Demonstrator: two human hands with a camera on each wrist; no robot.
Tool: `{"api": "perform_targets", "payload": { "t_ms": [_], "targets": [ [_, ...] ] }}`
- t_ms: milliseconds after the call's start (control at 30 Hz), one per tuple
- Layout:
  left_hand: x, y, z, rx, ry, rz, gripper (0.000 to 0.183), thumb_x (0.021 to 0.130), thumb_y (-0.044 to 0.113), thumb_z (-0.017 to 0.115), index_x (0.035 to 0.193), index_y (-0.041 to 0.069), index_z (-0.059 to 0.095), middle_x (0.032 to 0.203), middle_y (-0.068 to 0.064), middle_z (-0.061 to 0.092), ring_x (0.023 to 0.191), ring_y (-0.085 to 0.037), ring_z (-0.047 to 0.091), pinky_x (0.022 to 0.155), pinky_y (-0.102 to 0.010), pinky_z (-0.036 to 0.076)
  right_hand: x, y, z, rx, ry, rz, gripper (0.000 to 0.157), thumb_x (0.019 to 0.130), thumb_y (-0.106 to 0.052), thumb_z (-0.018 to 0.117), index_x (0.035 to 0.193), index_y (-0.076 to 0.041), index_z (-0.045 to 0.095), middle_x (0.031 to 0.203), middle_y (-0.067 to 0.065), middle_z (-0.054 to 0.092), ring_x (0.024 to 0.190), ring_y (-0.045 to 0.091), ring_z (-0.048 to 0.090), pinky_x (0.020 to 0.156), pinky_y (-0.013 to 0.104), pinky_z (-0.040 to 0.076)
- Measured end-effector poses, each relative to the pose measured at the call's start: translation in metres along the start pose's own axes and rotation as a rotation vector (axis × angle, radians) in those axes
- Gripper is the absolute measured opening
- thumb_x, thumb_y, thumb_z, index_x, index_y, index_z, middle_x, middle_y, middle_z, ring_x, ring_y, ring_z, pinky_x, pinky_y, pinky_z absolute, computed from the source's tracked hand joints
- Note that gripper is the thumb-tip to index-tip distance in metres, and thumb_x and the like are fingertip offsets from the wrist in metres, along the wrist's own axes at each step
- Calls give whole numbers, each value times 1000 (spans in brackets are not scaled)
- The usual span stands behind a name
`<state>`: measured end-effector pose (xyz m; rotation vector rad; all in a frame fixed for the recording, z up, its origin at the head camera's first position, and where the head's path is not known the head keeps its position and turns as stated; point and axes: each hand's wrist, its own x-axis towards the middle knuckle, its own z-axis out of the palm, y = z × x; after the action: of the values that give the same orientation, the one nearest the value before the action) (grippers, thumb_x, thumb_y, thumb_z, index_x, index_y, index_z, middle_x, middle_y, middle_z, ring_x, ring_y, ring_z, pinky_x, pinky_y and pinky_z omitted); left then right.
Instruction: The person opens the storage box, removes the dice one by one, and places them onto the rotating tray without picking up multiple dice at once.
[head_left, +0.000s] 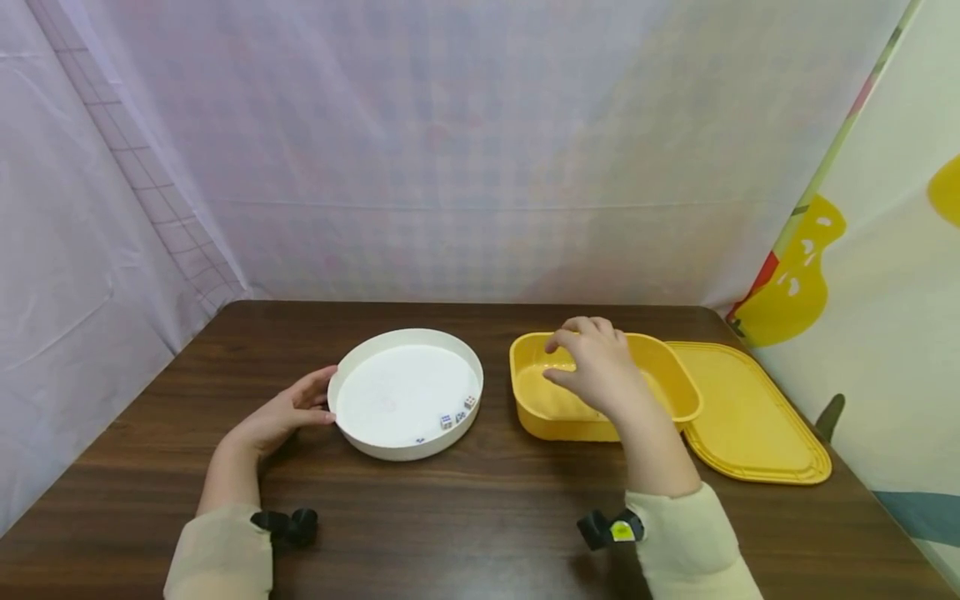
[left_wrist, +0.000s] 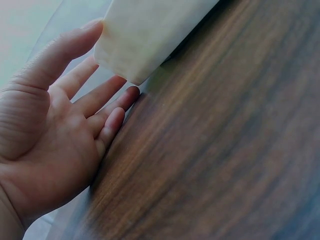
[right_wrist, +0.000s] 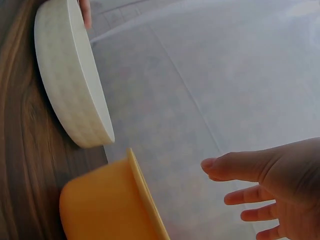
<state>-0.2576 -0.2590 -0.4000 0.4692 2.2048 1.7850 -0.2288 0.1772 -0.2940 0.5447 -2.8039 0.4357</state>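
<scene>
A round white tray (head_left: 405, 387) lies flat on the table, with several small white dice (head_left: 446, 422) near its front right wall. My left hand (head_left: 288, 412) rests at the tray's left side, thumb and fingertips touching the outer wall; in the left wrist view the fingers (left_wrist: 102, 95) are fairly straight. Over a yellow rectangular container (head_left: 566, 427) hovers my right hand (head_left: 600, 367), fingers spread and nothing between them. In the right wrist view its thumb (right_wrist: 235, 167) stands apart from the other fingers, above the container's rim. My right hand and forearm hide part of the container's inside.
A yellow lid (head_left: 757, 417) lies to the right of the container, partly behind its right end. The dark wooden table (head_left: 450, 525) ends at a pale curtain (head_left: 480, 167) behind; a patterned cloth (head_left: 885, 333) hangs at the right.
</scene>
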Motion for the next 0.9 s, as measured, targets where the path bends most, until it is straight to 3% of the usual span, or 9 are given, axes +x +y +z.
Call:
{"api": "perform_targets", "payload": {
  "t_ms": [333,900],
  "targets": [
    [0,-1,0,5,3,-2,81,88,3,66,151,-1,16,154,-23,15,136,-43,22,107,-55,10,-3,17,-5,40,-47,88,28,86,-25,73,108,-9,66,126,20,49,121,46,33,97,62,21],
    [-2,1,0,-2,0,-1,82,87,3,66,151,-2,15,154,-25,14,137,-44,19,107,-57,9,-5,44,7,31,-116,187,33,86,-26,72,112,-6,65,129,28,46,120,52,31,97,65,17]
  ]
}}
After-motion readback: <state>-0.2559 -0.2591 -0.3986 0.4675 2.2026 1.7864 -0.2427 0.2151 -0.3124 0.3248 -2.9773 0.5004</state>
